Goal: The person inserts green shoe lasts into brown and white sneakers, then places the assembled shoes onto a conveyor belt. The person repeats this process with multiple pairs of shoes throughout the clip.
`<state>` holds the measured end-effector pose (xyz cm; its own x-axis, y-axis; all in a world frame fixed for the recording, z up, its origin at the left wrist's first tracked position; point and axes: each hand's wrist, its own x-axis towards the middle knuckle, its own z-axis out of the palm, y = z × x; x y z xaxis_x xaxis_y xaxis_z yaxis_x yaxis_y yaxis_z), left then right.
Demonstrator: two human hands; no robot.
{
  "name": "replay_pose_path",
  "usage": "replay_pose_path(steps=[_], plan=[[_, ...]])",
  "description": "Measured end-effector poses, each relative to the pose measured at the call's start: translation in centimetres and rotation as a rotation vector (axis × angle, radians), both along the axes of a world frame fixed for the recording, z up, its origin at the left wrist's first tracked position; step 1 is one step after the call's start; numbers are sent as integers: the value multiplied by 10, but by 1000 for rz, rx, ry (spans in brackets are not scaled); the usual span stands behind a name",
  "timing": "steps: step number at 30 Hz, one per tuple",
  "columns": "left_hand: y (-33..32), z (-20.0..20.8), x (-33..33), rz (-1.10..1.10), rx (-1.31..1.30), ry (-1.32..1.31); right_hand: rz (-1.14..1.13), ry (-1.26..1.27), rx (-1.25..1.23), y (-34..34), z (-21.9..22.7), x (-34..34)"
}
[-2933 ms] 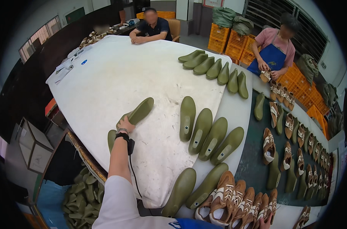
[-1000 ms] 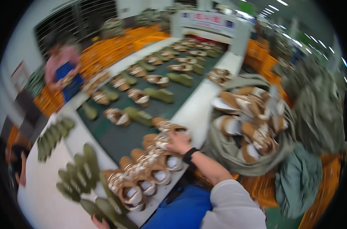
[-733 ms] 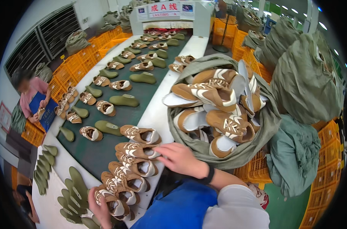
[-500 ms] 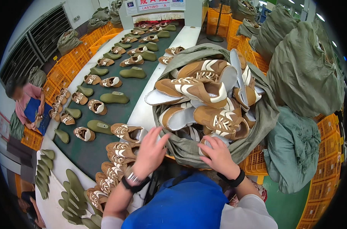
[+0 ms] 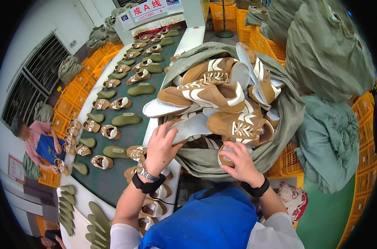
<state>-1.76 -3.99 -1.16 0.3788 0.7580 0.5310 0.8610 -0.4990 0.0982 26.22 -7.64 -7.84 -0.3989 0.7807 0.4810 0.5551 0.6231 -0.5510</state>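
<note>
— 2 hands in that sack; what has each got?

— My left hand (image 5: 160,146) is spread across the pale sole of a brown shoe upper (image 5: 187,128) at the near lip of the open green sack (image 5: 288,112), fingers curved over its edge and thumb below, so it has a loose hold on it. My right hand (image 5: 238,162) is cupped, fingers bent around the rounded tan toe of another shoe (image 5: 224,157) that pokes out over the sack's near rim. I wear a black band on each wrist.

— Where does the sack sit against the belt?

— It stands just off the right edge of the dark green conveyor belt (image 5: 126,137), heaped with tan-and-white laced sneakers (image 5: 205,93), some lying sole up. My left wrist crosses the belt's white right border.

— And on the belt itself?

— Rows of olive-green shoe lasts (image 5: 127,119) alternate with brown uppers (image 5: 110,131), running toward its far end. More uppers lie along its near right edge, under my left forearm. At the left edge a person in a pink top and blue apron (image 5: 38,143) handles a shoe.

— Around you?

— Orange crates (image 5: 364,137) and stuffed green sacks (image 5: 327,45) lie to the right.
</note>
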Motion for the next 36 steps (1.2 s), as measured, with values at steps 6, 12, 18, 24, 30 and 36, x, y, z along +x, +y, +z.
replay_pose_path(steps=[6, 12, 18, 24, 30, 36], plan=[[31, -23, -4, 115, -122, -309, -126, 40, 48, -4, -8, -12], [68, -16, -9, 94, -38, -473, -208, 59, 123, -5, -5, -25], [50, -17, -6, 92, -91, -426, -249, 78, 136, -13, -8, -24], [-3, -51, 35, -362, -37, 17, -260, 100, 139, -14, -6, -25], [-38, -79, 15, -336, -600, 252, -281, 178, 80, -11, -1, -21], [16, -87, 31, -161, -426, -170, -277, 173, 56, -6, -5, -16]])
